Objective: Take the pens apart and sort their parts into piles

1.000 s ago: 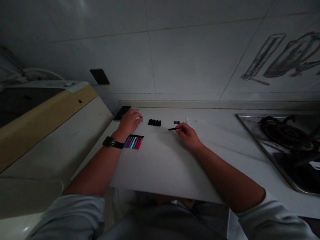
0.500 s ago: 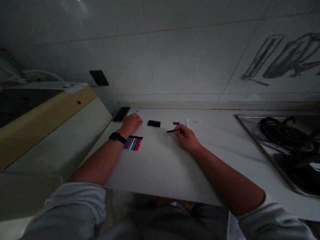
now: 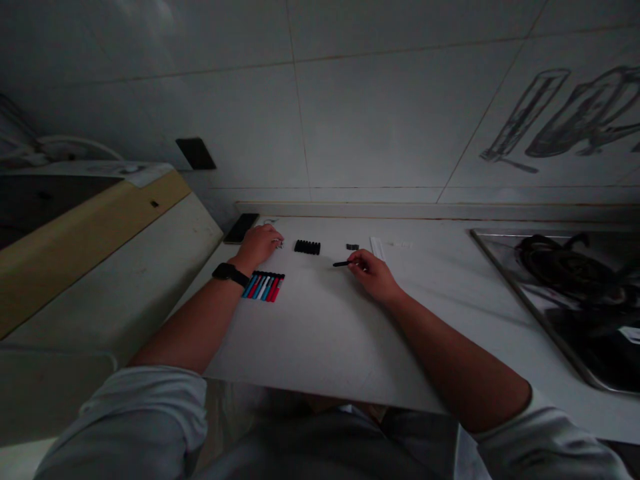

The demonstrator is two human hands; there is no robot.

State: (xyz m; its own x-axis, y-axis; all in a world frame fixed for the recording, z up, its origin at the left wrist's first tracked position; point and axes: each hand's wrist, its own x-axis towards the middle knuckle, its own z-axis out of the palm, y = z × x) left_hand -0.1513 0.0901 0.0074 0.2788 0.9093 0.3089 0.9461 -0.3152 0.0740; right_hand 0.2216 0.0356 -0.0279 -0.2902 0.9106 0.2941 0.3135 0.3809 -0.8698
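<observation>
My right hand [image 3: 374, 272] pinches a thin black pen [image 3: 342, 264] just above the white counter [image 3: 320, 327], its tip pointing left. My left hand [image 3: 259, 243], with a black watch on the wrist, rests curled on the counter, fingertips on a small pale thing I cannot make out. A row of several red, blue and white markers [image 3: 263, 286] lies just in front of that wrist. A row of black caps [image 3: 307, 247] sits between the two hands, with one small dark piece [image 3: 353, 247] further right.
A dark phone [image 3: 241, 227] lies at the counter's back left corner. A white strip [image 3: 377, 247] lies behind my right hand. A gas stove [image 3: 575, 293] fills the right side. A tiled wall runs behind; a lower white and tan surface [image 3: 95, 233] stands at left.
Both hands have stayed almost where they were. The view has shifted slightly, and my left hand has drawn a little nearer to the markers.
</observation>
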